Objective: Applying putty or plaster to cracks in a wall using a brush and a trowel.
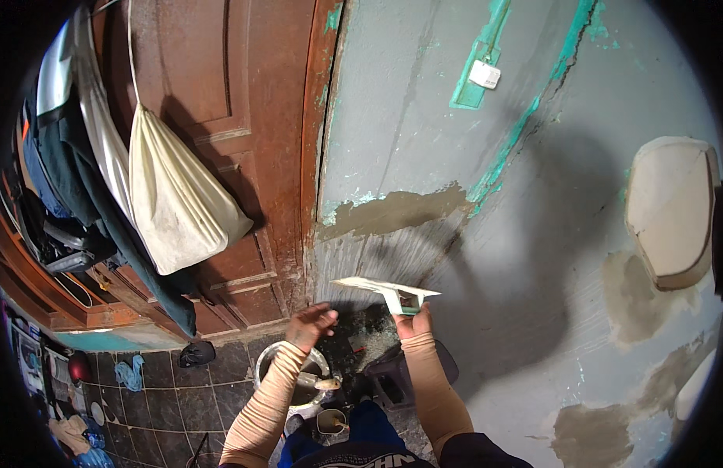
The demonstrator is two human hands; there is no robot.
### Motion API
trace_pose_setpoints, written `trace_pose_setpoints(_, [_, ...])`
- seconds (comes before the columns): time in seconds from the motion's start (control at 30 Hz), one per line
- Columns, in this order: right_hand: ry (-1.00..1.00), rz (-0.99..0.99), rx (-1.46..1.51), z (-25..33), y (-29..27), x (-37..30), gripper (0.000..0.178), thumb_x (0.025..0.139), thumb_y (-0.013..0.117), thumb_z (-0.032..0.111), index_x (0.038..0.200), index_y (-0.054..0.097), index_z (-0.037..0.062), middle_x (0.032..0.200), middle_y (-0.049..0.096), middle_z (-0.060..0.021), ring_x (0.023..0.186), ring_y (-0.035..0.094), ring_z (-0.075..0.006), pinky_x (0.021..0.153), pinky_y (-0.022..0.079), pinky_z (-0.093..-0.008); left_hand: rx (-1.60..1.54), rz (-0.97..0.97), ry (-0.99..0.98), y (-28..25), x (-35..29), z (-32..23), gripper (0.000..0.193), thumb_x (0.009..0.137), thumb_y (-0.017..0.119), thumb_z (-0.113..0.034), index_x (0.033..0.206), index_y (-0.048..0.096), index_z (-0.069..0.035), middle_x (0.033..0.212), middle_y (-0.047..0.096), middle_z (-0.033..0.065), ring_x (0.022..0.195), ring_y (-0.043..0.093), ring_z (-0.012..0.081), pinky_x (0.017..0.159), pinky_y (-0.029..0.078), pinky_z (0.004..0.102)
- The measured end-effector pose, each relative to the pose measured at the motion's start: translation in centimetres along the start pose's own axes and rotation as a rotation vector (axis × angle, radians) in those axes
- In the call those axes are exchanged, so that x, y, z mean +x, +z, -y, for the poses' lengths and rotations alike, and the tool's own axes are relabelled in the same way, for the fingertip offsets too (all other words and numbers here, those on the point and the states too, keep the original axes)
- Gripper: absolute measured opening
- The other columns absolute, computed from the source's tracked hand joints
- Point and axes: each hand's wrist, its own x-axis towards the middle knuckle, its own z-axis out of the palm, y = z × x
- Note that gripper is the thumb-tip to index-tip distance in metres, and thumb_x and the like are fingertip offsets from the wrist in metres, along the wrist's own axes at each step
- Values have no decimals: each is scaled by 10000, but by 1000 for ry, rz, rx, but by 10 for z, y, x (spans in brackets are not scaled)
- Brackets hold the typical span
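The float (377, 285) is up off the floor, in front of the wall (494, 327), near the wall's left edge where it meets the door frame (308, 179). Its long axis runs left to right, nearly level, with the right end dipping slightly. The left end tapers to a point aimed toward the door (275, 117); the right end points along the wall, away from the door. The plate is seen nearly edge-on, with the handle on the side nearer the person. Whether the plate touches the wall I cannot tell.

The right hand (415, 321) is clamped on the handle from below. The left hand (311, 326) is empty, its fingers loosely apart and pointing right, near the float's left end but clear of it.

Below the left hand, a bucket (264, 362) stands on the floor (154, 391); a trowel (328, 384) lies across its right rim, handle pointing right. A small pot (322, 423) is by the bucket's lower edge.
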Motion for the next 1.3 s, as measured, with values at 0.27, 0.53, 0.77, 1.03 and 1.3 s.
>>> trace_pose_setpoints(0.27, [29,167,-91,-40,-17,-65,545,943,272,481,1233,453,56,1221,534,-136,1132,500,-336,939,413,-542,211,186,-24,32,-39,10,416,798,699,-288,1102,622,-14,872,651,55,699,558,85,578,460,216])
trace_pose_setpoints(0.53, [439,-13,-242,-19,-24,-91,560,906,359,533,1262,413,104,1251,485,-121,1127,468,-339,938,379,-538,-61,-177,95,68,-54,59,504,741,740,-119,1178,526,16,958,639,59,792,576,128,620,444,247])
trace_pose_setpoints(0.77, [203,96,-528,43,-49,-85,372,930,432,424,1146,429,120,1116,532,-58,990,537,-218,806,472,-410,-360,-313,119,141,-44,116,287,777,624,13,1051,556,-37,895,604,16,811,595,151,664,509,304])
trace_pose_setpoints(1.03, [348,347,-718,118,-55,-96,302,926,495,314,1127,412,104,1115,526,-77,961,560,-213,775,509,-395,-399,-320,179,182,-60,126,303,771,592,37,1063,567,-41,898,597,9,801,585,146,700,500,290])
trace_pose_setpoints(1.3, [230,269,-618,199,-66,-95,203,840,557,28,1027,488,66,923,561,-59,888,595,-228,795,536,-410,-593,-94,106,228,-63,134,336,913,447,-69,1217,447,76,1125,576,188,1035,573,328,850,492,417])
